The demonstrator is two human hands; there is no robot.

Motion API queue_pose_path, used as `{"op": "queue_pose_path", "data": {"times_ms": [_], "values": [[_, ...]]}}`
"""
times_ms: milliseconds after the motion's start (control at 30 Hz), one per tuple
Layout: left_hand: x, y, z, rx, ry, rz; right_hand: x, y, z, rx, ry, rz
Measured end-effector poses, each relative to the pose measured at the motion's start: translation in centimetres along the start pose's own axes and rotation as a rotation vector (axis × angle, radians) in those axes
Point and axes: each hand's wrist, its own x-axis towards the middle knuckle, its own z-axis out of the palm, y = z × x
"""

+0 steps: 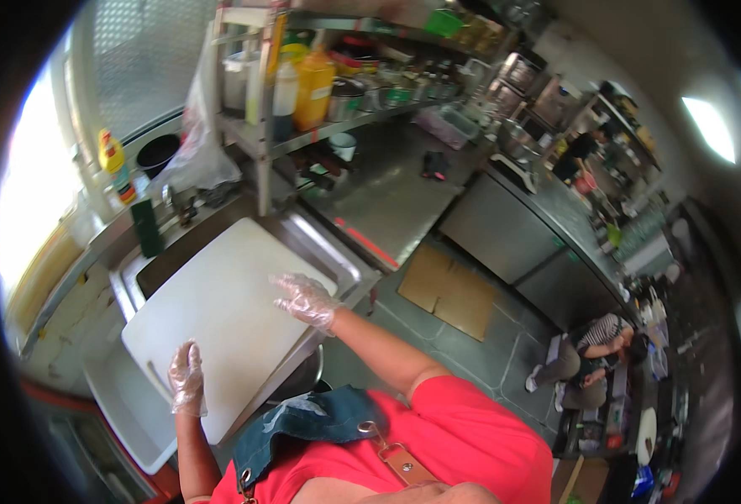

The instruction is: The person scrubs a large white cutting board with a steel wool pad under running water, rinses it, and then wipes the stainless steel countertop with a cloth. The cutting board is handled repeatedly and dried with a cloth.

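Observation:
A large white cutting board point(232, 296) lies across a stainless steel sink point(345, 264), covering much of its basin. My right hand point(307, 302), in a clear plastic glove, is spread over the board's right side with nothing in its grasp. My left hand point(186, 378), gloved the same way, is at the board's near left edge, fingers extended and close together. It appears to hold nothing; whether either palm presses on the board cannot be told. Beneath the board's left side shows a pale plastic tub point(125, 403), partly hidden.
A faucet point(172, 205), a dark green scouring pad point(147, 228) and a yellow bottle point(116, 165) line the sink's back. A shelf point(339, 129) holding bottles and cans stands over the steel counter point(389, 201). Cardboard point(449, 290) lies on the floor; a person point(597, 359) sits at right, another point(578, 157) farther back.

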Motion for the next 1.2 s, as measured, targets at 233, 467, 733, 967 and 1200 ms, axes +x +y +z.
{"op": "queue_pose_path", "data": {"times_ms": [233, 467, 733, 967, 1200], "values": [[-3.5, 0.4, 3.3, -0.261, 0.075, -0.055, -4.0, 6.0, -6.5, 0.338, 0.089, 0.181], [-6.4, 3.3, 11.2, -0.305, 0.060, -0.231, -14.3, 16.6, -18.4, 0.452, 0.261, 0.453], [-7.6, 14.9, 27.5, 0.029, -0.025, 0.106, -28.9, 34.3, -30.1, 0.864, 0.716, 0.815], [-4.7, 19.5, 34.5, 0.078, -0.034, 0.079, -26.0, 41.3, -29.9, 1.065, 0.603, 0.819], [4.3, 23.5, 47.8, 0.095, -0.001, 0.259, -12.1, 48.2, -28.0, 1.001, 0.193, 0.772]]}}
